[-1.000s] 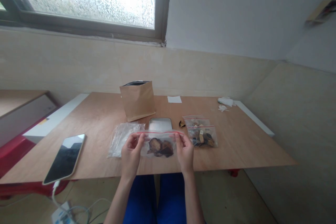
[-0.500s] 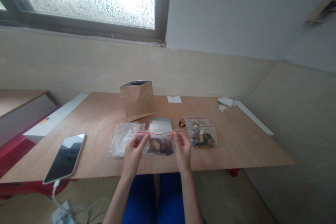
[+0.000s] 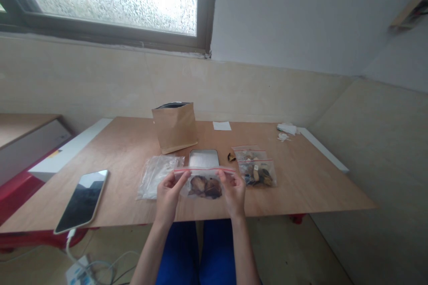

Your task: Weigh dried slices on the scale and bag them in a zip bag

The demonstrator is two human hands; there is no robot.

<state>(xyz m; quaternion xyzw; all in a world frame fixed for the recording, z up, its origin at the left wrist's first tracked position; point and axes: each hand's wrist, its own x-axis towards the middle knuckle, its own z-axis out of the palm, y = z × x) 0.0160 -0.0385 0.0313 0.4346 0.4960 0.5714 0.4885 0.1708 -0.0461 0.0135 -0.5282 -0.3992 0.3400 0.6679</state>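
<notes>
Between my hands is a clear zip bag (image 3: 204,188) with a red seal line, holding dark brown dried slices. My left hand (image 3: 170,189) pinches its top left corner, thumb along the seal. On the other side my right hand (image 3: 233,188) grips the top edge with thumb and fingers. Just behind the bag lies a flat silver scale (image 3: 203,157), partly covered by it. To the right, filled zip bags (image 3: 257,173) overlap on the table, with one loose dark dried piece (image 3: 231,156) beside them. A stack of clear plastic bags (image 3: 155,177) lies next to my left hand.
An open brown paper pouch (image 3: 175,127) stands behind the scale. At the table's left lies a phone (image 3: 82,200) with a cable plugged in. A white paper (image 3: 222,126) and crumpled white scraps (image 3: 286,130) rest near the back wall.
My right thumb has slid a little left along the bag's seal, and the bag's top edge looks straighter. My left hand keeps its pinch, nearly in place.
</notes>
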